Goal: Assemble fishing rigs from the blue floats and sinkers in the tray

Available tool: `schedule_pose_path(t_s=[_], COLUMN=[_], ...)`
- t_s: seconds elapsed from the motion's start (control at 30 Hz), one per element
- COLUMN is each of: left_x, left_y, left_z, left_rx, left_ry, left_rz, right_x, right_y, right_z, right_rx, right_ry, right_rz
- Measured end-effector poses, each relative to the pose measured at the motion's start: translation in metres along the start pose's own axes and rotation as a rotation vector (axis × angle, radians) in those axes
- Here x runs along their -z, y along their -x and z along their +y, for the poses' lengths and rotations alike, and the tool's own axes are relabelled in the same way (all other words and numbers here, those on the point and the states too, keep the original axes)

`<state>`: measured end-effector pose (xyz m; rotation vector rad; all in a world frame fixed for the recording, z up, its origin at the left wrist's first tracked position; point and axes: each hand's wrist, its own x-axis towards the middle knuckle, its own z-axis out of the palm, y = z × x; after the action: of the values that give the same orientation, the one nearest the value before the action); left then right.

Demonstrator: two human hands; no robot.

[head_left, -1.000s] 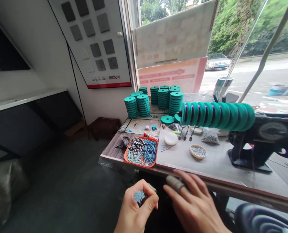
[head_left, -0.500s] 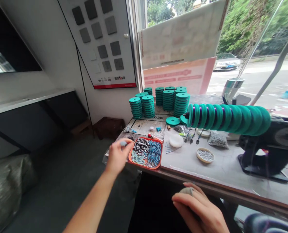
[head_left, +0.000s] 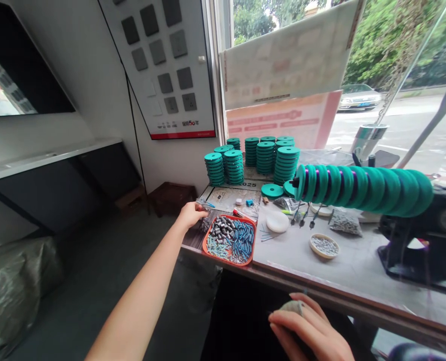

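My left hand [head_left: 191,216] reaches out to the table's left end, just left of an orange tray [head_left: 208,239] filled with small blue and grey cylinders. Its fingers are curled over a dark pile of small parts [head_left: 205,224] beside the tray; what they grip is hidden. My right hand [head_left: 309,333] rests low under the table's front edge with a grey sleeve [head_left: 291,307] on one finger and holds nothing visible. A row of green discs [head_left: 361,182] on a purple rod juts from a black machine [head_left: 426,245] at the right.
Stacks of green discs [head_left: 258,156] stand at the back by the window. A white lid [head_left: 277,221], a small bowl of beads [head_left: 324,245], a bag of beads [head_left: 344,223] and loose tools lie mid-table. A dark crate [head_left: 170,196] sits on the floor.
My left hand, which held a bunch of blue pieces near my lap, has stretched out to the table's left end beside the orange tray. My right hand dropped lower.
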<state>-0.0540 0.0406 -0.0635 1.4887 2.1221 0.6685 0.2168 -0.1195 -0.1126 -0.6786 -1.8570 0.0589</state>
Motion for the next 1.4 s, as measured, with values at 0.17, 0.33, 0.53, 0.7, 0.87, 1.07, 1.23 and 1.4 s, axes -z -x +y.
schedule_pose_path(t_s=[0.17,0.33,0.53,0.7,0.87,1.07,1.23,1.4], left_x=[0.015,0.019,0.012,-0.025,-0.072,-0.090,-0.093,-0.096], left_y=[0.017,0.022,0.048,0.140,0.201,0.215,0.217,0.216], left_z=[0.002,0.008,0.024,0.031,0.021,0.016,0.012,0.010], left_rx=[-0.112,-0.112,-0.015,0.209,0.453,0.479,0.495,0.489], left_ry=[0.093,0.284,0.740,1.030,1.245,1.259,1.185,1.113], left_rz=[0.179,0.294,0.068,-0.376,-0.618,-0.616,-0.498,-0.370], right_x=[-0.002,-0.003,0.000,0.003,0.006,0.010,0.005,0.001], right_y=[0.004,0.005,0.002,0.001,0.008,0.017,0.020,0.021], right_z=[-0.002,-0.003,0.000,-0.001,0.000,0.000,-0.001,-0.003], right_rx=[-0.024,-0.013,0.011,0.015,0.032,-0.003,-0.051,-0.071], right_ry=[-0.026,-0.009,0.029,0.034,0.081,0.152,0.168,0.174], right_rz=[0.005,-0.001,0.003,0.008,-0.009,-0.097,-0.127,-0.129])
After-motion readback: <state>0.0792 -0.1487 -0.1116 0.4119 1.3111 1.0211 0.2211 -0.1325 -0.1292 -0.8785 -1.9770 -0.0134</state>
